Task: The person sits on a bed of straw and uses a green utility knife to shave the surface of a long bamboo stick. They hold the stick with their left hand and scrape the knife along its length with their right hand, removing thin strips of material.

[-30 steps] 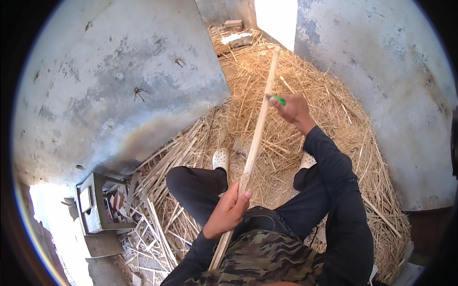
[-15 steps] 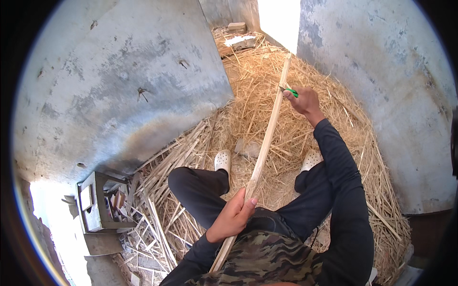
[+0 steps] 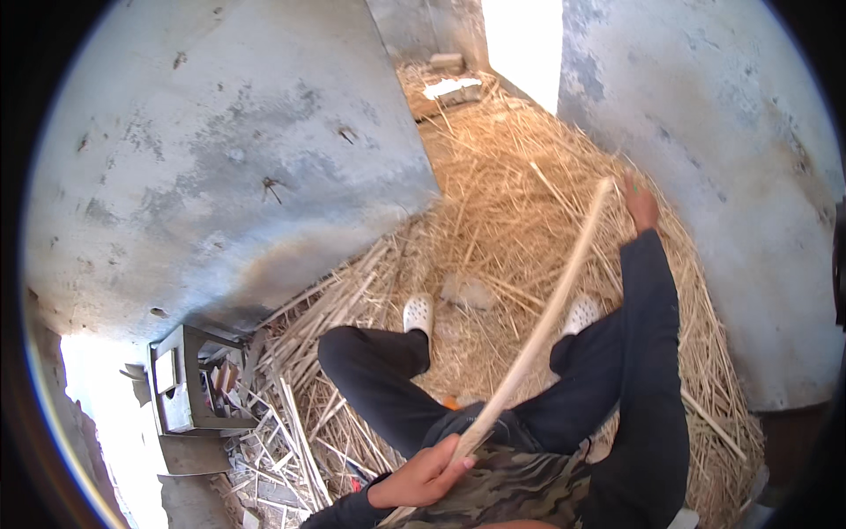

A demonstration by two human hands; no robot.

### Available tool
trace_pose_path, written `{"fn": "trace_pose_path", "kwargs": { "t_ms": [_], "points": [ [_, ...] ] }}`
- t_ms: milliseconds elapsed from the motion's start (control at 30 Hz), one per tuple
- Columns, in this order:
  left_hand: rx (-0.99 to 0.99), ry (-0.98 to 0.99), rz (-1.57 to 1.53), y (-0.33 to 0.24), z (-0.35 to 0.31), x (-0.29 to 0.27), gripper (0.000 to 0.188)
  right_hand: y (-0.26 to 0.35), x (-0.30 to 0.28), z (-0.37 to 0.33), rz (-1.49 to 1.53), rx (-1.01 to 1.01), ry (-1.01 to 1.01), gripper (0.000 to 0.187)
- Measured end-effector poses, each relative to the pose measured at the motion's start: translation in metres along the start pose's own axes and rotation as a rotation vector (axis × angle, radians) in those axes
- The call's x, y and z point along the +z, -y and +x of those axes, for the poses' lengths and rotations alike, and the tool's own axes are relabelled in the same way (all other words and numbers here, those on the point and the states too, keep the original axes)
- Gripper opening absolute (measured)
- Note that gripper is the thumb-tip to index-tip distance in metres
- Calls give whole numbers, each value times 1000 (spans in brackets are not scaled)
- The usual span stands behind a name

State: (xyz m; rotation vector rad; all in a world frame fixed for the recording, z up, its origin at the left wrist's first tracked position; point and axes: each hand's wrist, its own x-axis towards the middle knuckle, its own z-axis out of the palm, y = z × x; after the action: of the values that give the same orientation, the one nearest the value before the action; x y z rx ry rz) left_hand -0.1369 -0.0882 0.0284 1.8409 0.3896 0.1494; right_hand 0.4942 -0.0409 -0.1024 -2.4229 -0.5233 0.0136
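Note:
A long pale wooden strip (image 3: pixel 553 313) slants from my lap up to the right, its far part smeared by motion. My left hand (image 3: pixel 426 474) is closed round its lower part, close to my camouflage top. Beyond the strip's far end, my right hand (image 3: pixel 642 204) is closed and slightly apart from the wood. A speck of green shows at its fingers, part of the small green-handled knife that it holds. The knife's blade cannot be made out now.
Straw and shavings (image 3: pixel 493 189) cover the floor around my white clogs (image 3: pixel 418 313). Split strips (image 3: pixel 352 300) lie heaped at the left, beside a small open-fronted cabinet (image 3: pixel 189 410). Grey walls rise on the left (image 3: pixel 238 132) and right (image 3: pixel 705 203); bricks (image 3: pixel 447 62) lie at the back.
The strip's far end has swung right and down toward me. My right hand has moved right and slightly down, away from the strip. The left has slid a little lower.

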Motion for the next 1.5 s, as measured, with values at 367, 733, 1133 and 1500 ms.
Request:
{"fn": "trace_pose_path", "kwargs": {
  "t_ms": [367, 733, 1133, 1500],
  "points": [
    [-374, -282, -398, -7, 99, -49, 25, 146, -2, -145, 24, -758, 311, 76],
    [-275, -261, -336, 4, 111, -47, 27, 183, 8, -184, 74, -902, 156, 73],
    [-177, -333, 24, 6, 112, -42, 27, 165, 24, -177, 183, -1088, 1, 74],
    [-171, -140, -86, -14, 90, -14, 23, 125, 1, -72, 150, -469, -57, 69]
  ]
}}
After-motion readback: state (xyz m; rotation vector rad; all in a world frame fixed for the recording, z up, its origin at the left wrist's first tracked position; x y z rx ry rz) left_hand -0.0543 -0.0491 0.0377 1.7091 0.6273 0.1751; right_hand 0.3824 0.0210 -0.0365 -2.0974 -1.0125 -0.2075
